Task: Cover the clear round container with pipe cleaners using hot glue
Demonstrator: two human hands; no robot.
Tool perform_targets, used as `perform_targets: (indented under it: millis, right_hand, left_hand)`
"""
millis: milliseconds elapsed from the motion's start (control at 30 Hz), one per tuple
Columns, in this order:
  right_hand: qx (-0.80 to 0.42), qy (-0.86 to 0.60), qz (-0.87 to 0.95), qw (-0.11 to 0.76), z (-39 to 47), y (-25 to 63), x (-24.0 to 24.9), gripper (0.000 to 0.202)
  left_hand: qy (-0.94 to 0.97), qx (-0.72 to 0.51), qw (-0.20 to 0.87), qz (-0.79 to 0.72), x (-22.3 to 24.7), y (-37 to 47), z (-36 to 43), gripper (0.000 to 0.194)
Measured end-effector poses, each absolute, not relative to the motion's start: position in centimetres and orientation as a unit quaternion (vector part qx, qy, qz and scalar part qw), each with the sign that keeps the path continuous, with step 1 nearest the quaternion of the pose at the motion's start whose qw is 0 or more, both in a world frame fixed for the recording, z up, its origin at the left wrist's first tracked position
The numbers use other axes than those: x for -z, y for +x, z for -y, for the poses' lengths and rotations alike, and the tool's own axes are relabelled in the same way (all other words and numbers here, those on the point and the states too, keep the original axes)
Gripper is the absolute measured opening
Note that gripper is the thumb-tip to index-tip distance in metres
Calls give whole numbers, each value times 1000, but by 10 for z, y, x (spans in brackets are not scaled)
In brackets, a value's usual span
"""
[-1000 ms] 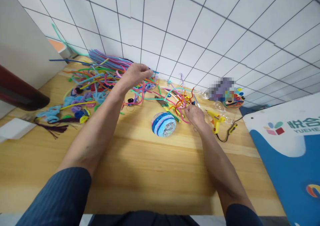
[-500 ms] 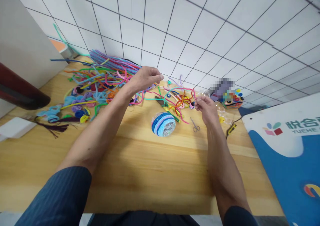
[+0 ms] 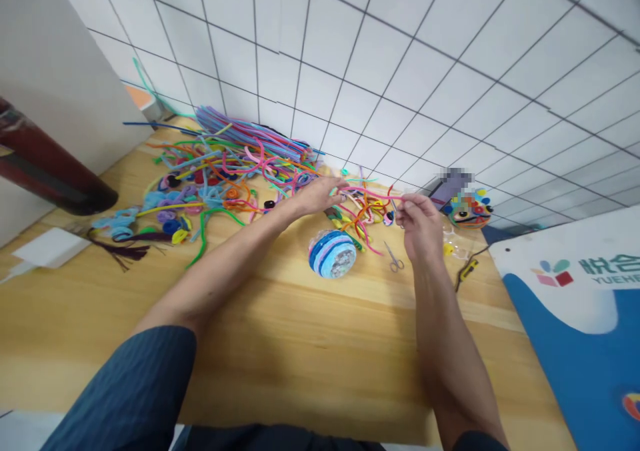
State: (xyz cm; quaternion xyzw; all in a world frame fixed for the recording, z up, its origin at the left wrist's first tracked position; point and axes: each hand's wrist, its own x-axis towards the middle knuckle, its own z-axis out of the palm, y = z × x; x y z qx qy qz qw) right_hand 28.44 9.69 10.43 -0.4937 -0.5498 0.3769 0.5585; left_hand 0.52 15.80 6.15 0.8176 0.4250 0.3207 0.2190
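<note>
A pink pipe cleaner [image 3: 373, 192] stretches nearly straight between my two hands above the table. My right hand [image 3: 420, 221] pinches its right end. At its left end are the closed fingertips of my left hand [image 3: 323, 194], seen from the back. Below and between the hands sits a ball [image 3: 333, 254] wrapped in bands of light blue, dark blue and lilac, with a bare silvery patch facing right. Small scissors [image 3: 395, 258] lie to the ball's right, near my right wrist. Loose orange and red pipe cleaners [image 3: 367, 218] lie under the stretched strand.
A bundle of pipe cleaners [image 3: 250, 134] lies along the tiled wall, with a tangle of coloured pieces before it. At left are a white adapter [image 3: 50, 248] and a dark red cylinder [image 3: 60, 171]. A decorated ball [image 3: 470, 210] and a yellow cutter [image 3: 469, 270] are at right.
My left hand has come down and right, to the pink pipe cleaner's left end. The strand, curved before, is now drawn out between both hands. The view has shifted slightly.
</note>
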Motion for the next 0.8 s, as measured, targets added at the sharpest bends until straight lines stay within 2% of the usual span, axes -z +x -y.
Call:
perform_targets:
  millis: [33,167,267,367,600,700,800]
  right_hand:
    - [-393,-482,539,569,-97,285,-105,21]
    - [-415,-458,498,608,-99,291,-107,28]
    - [-428,-447,500,606,-102,299,-112,30]
    - [-470,-455,522,548,-100,308,-118,30]
    - [-586,-504,554,310,-65,314,-129,38]
    - [-607,-491,557,283,-48,315,-138,39]
    - [-606,-488,567,273,-36,316,-148,39]
  left_hand:
    - [817,-317,220,-429,-59,5,-159,18]
    - [796,-340,200,-459,-57,0,-164,25]
    - [772,-371,173,-486,-61,-6,-166,25]
    - [749,-393,148,-512,-66,-12,-167,26]
    - [743,-410,61,-525,-65,-21,-171,28]
    - [775,-380,14,-505,-61,-21,-171,29]
    - [794,-359,12,-490,-61,-20,-169,27]
